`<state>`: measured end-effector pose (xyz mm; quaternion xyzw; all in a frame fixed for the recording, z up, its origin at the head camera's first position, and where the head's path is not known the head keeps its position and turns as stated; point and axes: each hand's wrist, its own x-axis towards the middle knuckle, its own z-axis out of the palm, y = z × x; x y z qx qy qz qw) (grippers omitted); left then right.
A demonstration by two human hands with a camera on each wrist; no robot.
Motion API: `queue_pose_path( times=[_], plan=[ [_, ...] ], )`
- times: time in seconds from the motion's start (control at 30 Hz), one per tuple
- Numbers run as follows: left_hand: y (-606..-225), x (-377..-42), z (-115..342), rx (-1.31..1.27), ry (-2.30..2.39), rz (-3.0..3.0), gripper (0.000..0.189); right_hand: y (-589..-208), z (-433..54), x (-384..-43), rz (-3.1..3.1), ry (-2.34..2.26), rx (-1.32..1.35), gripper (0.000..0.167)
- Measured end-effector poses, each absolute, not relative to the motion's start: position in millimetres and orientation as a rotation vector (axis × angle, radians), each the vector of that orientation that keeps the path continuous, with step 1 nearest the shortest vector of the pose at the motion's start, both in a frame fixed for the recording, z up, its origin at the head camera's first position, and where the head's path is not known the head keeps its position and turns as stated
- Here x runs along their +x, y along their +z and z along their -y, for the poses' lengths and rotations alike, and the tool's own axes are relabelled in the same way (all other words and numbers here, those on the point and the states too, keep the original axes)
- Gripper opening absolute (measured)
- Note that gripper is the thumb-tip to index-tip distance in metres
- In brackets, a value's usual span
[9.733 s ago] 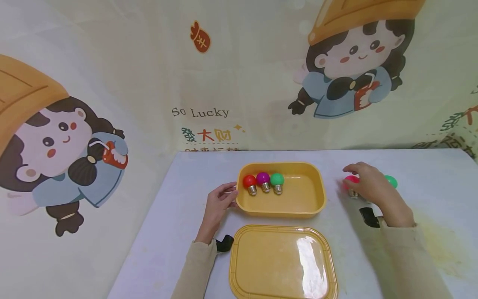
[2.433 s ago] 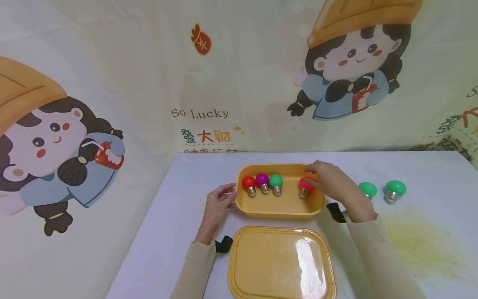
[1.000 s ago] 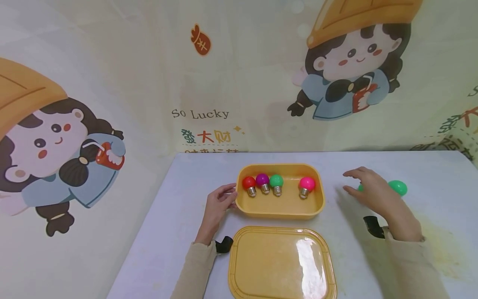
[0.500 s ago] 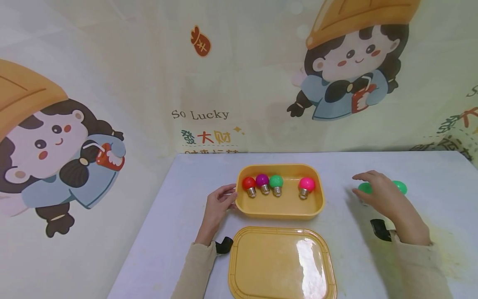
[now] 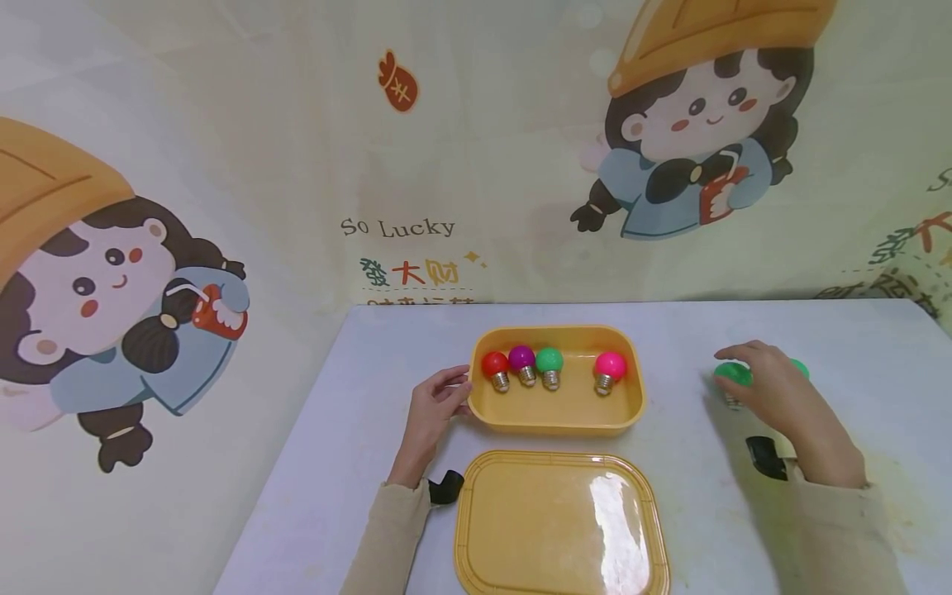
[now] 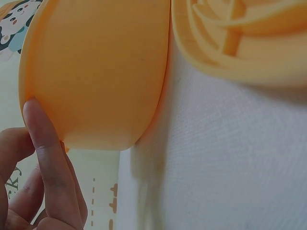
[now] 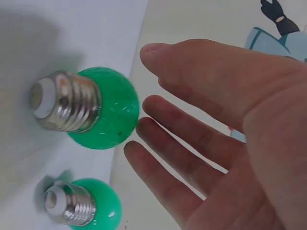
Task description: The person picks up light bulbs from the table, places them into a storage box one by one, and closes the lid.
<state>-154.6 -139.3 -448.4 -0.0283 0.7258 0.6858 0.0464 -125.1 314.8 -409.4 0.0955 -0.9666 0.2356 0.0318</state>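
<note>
My left hand rests at the left end of a yellow plastic box, its fingertips touching the outer wall. In the left wrist view, fairly straight fingers lie against that wall. A red bulb, a purple bulb and a green bulb sit close together inside on the left; a pink bulb lies apart on the right. My right hand hovers with spread fingers at a green bulb on the table. A second green bulb stands beside it, partly hidden by the hand in the head view.
A yellow lid lies flat on the white table in front of the box. Behind the table hangs a printed cloth backdrop. Each wrist carries a small black camera mount.
My right hand put the pink bulb into the box, let go and moved back right, then came closer to the nearer green bulb. The left hand has stayed at the box.
</note>
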Motion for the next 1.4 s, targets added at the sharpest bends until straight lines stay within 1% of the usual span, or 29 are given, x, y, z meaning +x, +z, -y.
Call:
queue_pose_path(
  times=[0.47, 0.87, 1.4],
  plan=[
    [-448, -155, 140, -0.097, 2.072, -2.217, 0.037, -415, -322, -128, 3.024, 0.729, 0.276, 0.039],
    [-448, -156, 140, -0.091, 2.075, -2.214, 0.033, -419, -325, -129, 3.065, 0.773, 0.232, 0.043],
    [-449, -156, 140, -0.088, 2.075, -2.216, 0.034, -422, -325, -130, 3.046, 0.773, 0.248, 0.042]
  ],
)
